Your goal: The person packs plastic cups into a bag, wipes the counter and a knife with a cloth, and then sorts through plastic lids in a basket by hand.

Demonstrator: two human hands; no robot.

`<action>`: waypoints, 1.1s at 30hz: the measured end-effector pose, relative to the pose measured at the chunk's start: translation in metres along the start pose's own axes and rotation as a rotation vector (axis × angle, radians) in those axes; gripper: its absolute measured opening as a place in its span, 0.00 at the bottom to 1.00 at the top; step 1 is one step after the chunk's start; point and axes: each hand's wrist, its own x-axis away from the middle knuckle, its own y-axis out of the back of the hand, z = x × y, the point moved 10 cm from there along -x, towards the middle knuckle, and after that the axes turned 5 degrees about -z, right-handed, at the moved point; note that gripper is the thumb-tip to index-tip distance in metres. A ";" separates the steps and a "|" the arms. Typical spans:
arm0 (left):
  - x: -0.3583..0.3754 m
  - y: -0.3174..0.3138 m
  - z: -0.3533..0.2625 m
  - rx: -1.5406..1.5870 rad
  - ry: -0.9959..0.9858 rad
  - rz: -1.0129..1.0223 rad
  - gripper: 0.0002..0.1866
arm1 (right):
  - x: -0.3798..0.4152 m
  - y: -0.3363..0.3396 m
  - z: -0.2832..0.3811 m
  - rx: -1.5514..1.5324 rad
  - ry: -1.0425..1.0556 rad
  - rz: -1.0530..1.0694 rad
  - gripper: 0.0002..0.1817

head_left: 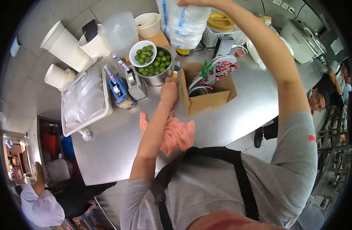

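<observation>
My left hand point(169, 92) is closed in a fist over the steel counter, beside the steel pot point(158, 80) of green limes point(160, 63). A slim thing with an orange and white band point(175, 73) sticks up from the fist; I cannot tell its kind. A crumpled pink cloth point(178, 134) lies under my left forearm. Far forward, my right hand point(191, 2) is at the top of a clear plastic sleeve point(189, 28) with blue print, its fingers curled there and partly cut off by the frame edge. A white bowl point(142, 46) of limes rests on the pot.
An open cardboard box point(206, 101) holding printed sheets stands right of my left hand. Tape dispensers point(135, 86), a white tray point(107, 109) and stacked paper cups point(64, 46) are at left. A white basket point(218, 38) and rice cooker point(298, 40) stand behind. Other people are at both sides.
</observation>
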 end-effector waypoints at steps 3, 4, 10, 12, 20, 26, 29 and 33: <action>0.005 -0.007 0.000 0.033 -0.004 0.036 0.10 | -0.009 -0.041 -0.002 0.018 -0.010 0.046 0.22; 0.007 -0.005 0.000 0.029 -0.008 0.039 0.10 | -0.012 -0.048 0.000 0.032 0.001 0.034 0.21; 0.042 0.025 -0.012 -0.053 0.063 0.217 0.11 | -0.040 -0.112 0.007 -0.058 -0.011 0.025 0.17; 0.047 0.062 -0.018 0.162 0.038 0.006 0.12 | -0.041 -0.115 0.010 -0.066 -0.016 -0.008 0.17; 0.086 0.096 -0.063 0.846 -0.015 0.066 0.23 | -0.060 -0.129 0.009 -0.066 -0.064 -0.039 0.16; 0.090 0.103 -0.076 0.752 -0.112 -0.088 0.32 | -0.059 -0.124 0.004 -0.094 -0.172 -0.014 0.15; 0.089 0.111 -0.078 0.725 -0.152 -0.132 0.33 | -0.059 -0.125 0.002 -0.098 -0.228 -0.030 0.15; 0.081 0.106 -0.067 1.067 -0.086 -0.170 0.30 | -0.060 -0.128 0.005 -0.081 -0.196 -0.061 0.15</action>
